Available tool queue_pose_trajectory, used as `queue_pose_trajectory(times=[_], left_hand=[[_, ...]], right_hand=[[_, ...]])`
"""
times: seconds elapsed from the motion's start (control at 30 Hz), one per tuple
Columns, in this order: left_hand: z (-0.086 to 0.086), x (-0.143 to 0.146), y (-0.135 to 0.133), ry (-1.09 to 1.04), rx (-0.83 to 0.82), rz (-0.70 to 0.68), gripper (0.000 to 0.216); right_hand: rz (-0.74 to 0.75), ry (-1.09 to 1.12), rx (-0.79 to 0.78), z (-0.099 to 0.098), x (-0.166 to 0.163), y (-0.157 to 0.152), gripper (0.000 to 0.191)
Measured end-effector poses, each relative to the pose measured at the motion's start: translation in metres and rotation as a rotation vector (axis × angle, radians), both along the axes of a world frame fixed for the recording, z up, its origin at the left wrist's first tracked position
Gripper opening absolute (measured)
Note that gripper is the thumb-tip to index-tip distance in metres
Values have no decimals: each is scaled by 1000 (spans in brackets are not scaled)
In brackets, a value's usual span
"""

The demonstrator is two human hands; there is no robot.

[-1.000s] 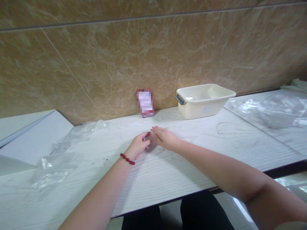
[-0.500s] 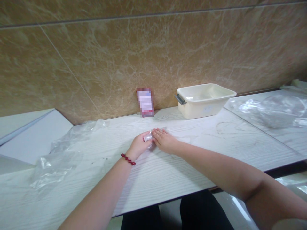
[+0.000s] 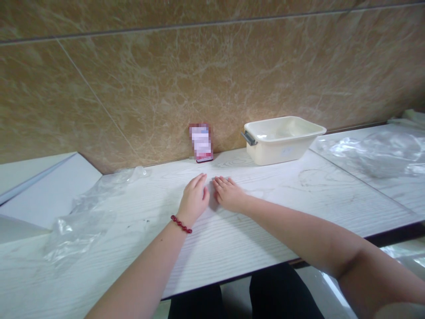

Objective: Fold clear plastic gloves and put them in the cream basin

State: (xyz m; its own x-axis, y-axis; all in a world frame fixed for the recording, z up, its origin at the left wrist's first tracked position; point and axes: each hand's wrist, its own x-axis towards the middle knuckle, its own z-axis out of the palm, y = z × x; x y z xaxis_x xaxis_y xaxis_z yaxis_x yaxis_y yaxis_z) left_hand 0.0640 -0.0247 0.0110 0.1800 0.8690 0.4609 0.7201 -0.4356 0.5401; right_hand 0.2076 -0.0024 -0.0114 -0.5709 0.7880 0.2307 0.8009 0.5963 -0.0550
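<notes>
My left hand point(image 3: 195, 198), with a red bead bracelet point(image 3: 181, 224) on its wrist, rests on its edge above the white wood-grain table point(image 3: 232, 248). Its fingers are stretched out and the thumb stands a little apart; its palm side is partly hidden. Close beside it, my right hand point(image 3: 229, 194) lies palm down on the table with its fingers extended. A narrow gap separates the two hands. No object shows between them, and whatever may be under either palm is hidden.
A phone point(image 3: 201, 142) with a blurred screen leans on the marbled wall. To its right stands a cream plastic tub point(image 3: 275, 150) with a grey handle. Clear plastic point(image 3: 75, 235) lies at left by a white box point(image 3: 49, 190); more clear plastic point(image 3: 381, 153) lies at right.
The small clear thing in my left hand has gone from sight. My left hand has turned, its fingers now straightened and pointing away from me. My right hand has hardly moved.
</notes>
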Motion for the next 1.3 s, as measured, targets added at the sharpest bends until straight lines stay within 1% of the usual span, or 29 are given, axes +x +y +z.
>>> queue_pose_trajectory(times=[0.07,0.13,0.2,0.27,0.4,0.57,0.7,1.0,1.3], left_hand=[[1,9,-2,52,-29,-121,42],[-1,17,-3,65,-71,-201,44],[-6,22,-1,75,-107,-238,47],[-10,22,3,105,-132,-247,50],[-18,17,9,179,-119,-202,53],[-21,16,11,310,-137,-93,49],[-21,16,11,382,-137,-65,46],[-23,13,10,444,-154,-26,47],[-17,11,5,646,-182,27,45]], right_hand=[[11,-32,-29,3,0,-1,47],[24,-71,-63,7,0,-1,47],[31,-102,-87,11,-1,-2,48],[33,-113,-95,15,-1,-3,48],[38,-94,-72,17,-1,-6,46],[12,-49,-31,8,-2,-3,46],[11,-14,-6,2,-2,0,46],[-7,-1,3,1,-1,-2,46],[-20,15,7,-2,0,-2,47]])
